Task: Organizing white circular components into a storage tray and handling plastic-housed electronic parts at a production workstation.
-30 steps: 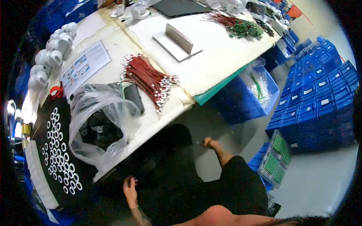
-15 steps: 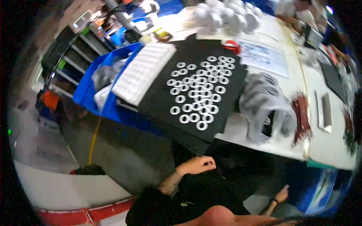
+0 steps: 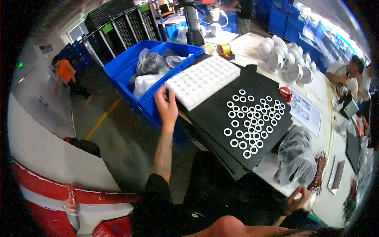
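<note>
My left hand (image 3: 166,106) is stretched out to the near left corner of a white foam tray (image 3: 203,81) with rows of round hollows. Its thumb and fingers are apart at the tray's edge, and whether they touch it I cannot tell. Right of the tray, many white rings (image 3: 252,122) lie loosely spread on a black mat (image 3: 213,118). My right hand (image 3: 298,198) is low at the table's front edge, near a clear plastic bag (image 3: 296,158). Its fingers are loosely bent with a gap to the thumb, and nothing shows in them.
A blue bin (image 3: 134,96) with plastic bags inside stands left of the tray. White round lamp-like parts (image 3: 286,59) cluster at the back. A red tape roll (image 3: 285,94), a printed sheet (image 3: 304,110) and dark red wires (image 3: 319,172) lie right. A person in orange (image 3: 66,72) stands far left.
My left hand has moved from in front of my body out to the tray's corner. My right hand has risen to the table edge. The view has swung leftward, so the table appears farther right.
</note>
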Demonstrator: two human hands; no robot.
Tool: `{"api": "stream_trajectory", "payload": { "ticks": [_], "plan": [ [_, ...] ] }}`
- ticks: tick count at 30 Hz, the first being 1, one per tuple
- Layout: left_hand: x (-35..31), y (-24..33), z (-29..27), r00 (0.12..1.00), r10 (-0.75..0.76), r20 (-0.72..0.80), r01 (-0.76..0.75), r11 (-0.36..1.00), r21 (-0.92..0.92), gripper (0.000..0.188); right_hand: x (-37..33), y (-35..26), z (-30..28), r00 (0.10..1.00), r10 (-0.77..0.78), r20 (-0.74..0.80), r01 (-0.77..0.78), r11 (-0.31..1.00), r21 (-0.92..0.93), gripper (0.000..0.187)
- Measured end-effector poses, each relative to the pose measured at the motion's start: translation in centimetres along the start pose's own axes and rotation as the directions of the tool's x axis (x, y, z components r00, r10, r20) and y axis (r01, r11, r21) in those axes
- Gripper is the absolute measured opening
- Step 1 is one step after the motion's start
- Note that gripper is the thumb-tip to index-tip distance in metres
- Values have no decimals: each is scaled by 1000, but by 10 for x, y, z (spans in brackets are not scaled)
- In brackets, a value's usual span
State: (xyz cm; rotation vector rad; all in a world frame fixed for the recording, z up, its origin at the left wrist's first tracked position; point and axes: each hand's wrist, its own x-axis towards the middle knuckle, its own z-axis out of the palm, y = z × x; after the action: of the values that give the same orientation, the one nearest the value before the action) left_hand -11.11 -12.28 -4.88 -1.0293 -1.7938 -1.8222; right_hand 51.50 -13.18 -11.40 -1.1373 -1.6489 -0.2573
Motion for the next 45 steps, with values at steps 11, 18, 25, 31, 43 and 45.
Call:
{"api": "stream_trajectory", "payload": {
  "ticks": [11, 18, 25, 31, 43, 45],
  "plan": [
    [36, -25, 33, 920, -327, 216, 340, 940, -28, 38, 15, 2, 51, 974, 116, 193, -94, 989, -116, 33],
    [4, -9, 18, 976, -158, 153, 155, 987, 33, 35, 5, 26, 52, 964, -48, 260, 106, 971, -215, 34],
    [-38, 15, 2, 969, -150, 195, 141, 988, 58, 44, -8, 37, 56, 974, -42, 223, 87, 977, -197, 36],
    [-58, 31, 5, 950, -191, 248, 198, 980, -7, 81, -44, 91, 80, 970, 214, 119, -187, 962, -200, 36],
    [-64, 97, 20, 875, 171, 454, -361, 854, 375, 95, -15, -1, 58, 983, 92, 157, -75, 991, -111, 38],
    [-66, 91, 16, 882, 157, 444, -333, 873, 355, 88, -20, -25, 53, 975, 209, 71, -217, 964, 156, 37]
  ]
}}
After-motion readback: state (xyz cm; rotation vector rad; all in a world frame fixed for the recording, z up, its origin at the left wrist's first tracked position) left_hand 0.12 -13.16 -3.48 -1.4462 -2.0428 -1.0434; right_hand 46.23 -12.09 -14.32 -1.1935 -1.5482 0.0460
